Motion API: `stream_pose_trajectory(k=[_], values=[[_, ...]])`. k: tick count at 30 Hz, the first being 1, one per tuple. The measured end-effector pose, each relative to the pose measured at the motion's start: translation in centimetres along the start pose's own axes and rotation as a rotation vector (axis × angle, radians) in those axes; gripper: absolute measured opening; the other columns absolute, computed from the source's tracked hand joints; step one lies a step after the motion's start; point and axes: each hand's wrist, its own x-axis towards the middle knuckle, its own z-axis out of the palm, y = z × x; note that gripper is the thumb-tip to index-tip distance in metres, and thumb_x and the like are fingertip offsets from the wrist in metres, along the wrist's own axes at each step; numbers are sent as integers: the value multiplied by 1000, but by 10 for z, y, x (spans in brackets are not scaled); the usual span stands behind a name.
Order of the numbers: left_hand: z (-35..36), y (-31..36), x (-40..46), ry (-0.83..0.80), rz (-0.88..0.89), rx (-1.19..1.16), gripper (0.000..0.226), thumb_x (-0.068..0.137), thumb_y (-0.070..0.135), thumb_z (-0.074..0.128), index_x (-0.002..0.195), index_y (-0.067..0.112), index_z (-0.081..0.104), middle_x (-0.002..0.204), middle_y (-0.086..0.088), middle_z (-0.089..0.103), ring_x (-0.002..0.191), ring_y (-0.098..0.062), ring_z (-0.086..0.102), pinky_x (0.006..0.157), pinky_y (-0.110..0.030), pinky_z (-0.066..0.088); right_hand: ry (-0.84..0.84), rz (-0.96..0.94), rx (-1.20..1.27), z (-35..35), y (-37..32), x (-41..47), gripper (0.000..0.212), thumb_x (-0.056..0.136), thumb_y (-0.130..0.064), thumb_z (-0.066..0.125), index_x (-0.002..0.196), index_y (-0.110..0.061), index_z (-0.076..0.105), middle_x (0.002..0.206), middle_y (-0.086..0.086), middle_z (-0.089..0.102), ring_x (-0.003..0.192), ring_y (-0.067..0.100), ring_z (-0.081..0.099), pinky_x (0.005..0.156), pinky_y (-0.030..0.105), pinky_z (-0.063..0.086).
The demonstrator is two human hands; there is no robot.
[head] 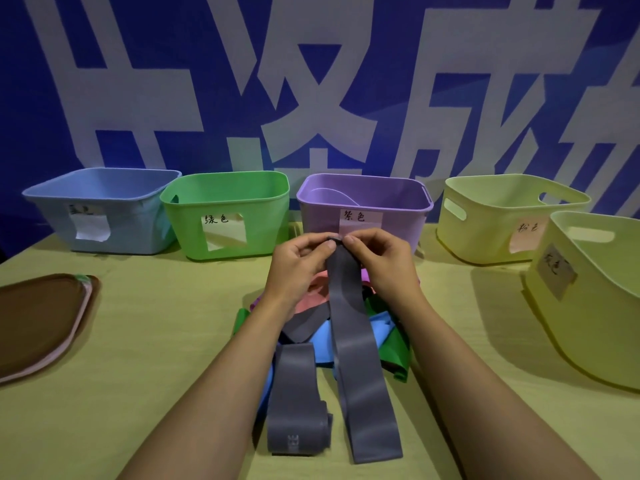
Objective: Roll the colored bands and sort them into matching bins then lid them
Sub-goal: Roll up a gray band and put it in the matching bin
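Grey band (pixel 349 341): far end pinched, roll just begun, in front of the purple bin (pixel 363 216).
Thin, limp and probably slick; left hand (pixel 301 258) and right hand (pixel 375 258) pinch its far end, tail trailing over the band pile (pixel 388 337). Judged best held at the edges.

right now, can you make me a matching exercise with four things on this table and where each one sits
Things:
1. blue bin
2. purple bin
3. lids
4. grey band

Places:
A. stacked at the table's left edge
B. pinched at its far end by both hands
C. far left of the bin row
D. just behind the hands, beside the green bin

Pairs: 1-C, 2-D, 3-A, 4-B

The left hand and right hand pinch the band's far end.
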Motion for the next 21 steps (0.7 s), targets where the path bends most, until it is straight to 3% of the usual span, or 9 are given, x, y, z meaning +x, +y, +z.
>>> stream_pose_trajectory(k=[3,6,8,13,17,21], values=[[2,2,-3,14,-31,3,8,91,17,76,98,14,78,98,-14,79,91,-23,76,81,-33,61,-12,-4,31,-1,0,-2,6,93,-17,74,98,-15,77,93,-1,78,91,13,74,83,29,59],[3,3,-4,36,-56,38,17,77,37,83,84,22,81,92,-10,80,88,-26,77,75,-35,60,-15,-10,63,-2,-4,-4,8,92,-13,74,99,-11,78,93,0,78,91,14,74,83,28,59],[3,3,-4,41,-51,58,22,70,44,83,80,24,82,90,-10,79,87,-27,76,74,-36,59,-17,-16,54,-3,-5,-4,9,92,-14,75,100,-12,78,95,1,78,95,18,74,88,35,60],[5,3,-4,47,-65,39,30,70,46,82,82,18,80,90,-13,79,84,-29,76,71,-34,58,-30,2,54,-5,-4,-5,13,91,-15,76,104,-12,79,99,1,79,101,23,73,95,48,58],[7,4,-4,55,-107,23,30,77,42,80,86,13,78,84,-10,78,77,-22,74,63,-25,56,-52,14,72,-5,-6,-6,16,91,-13,76,106,-10,79,101,3,79,101,21,73,95,45,59],[7,3,-4,33,-102,25,33,74,46,79,84,15,79,86,-11,78,78,-23,75,64,-26,56,-61,23,83,-6,-6,-6,16,91,-12,76,107,-9,79,101,3,79,101,22,73,93,43,60]])
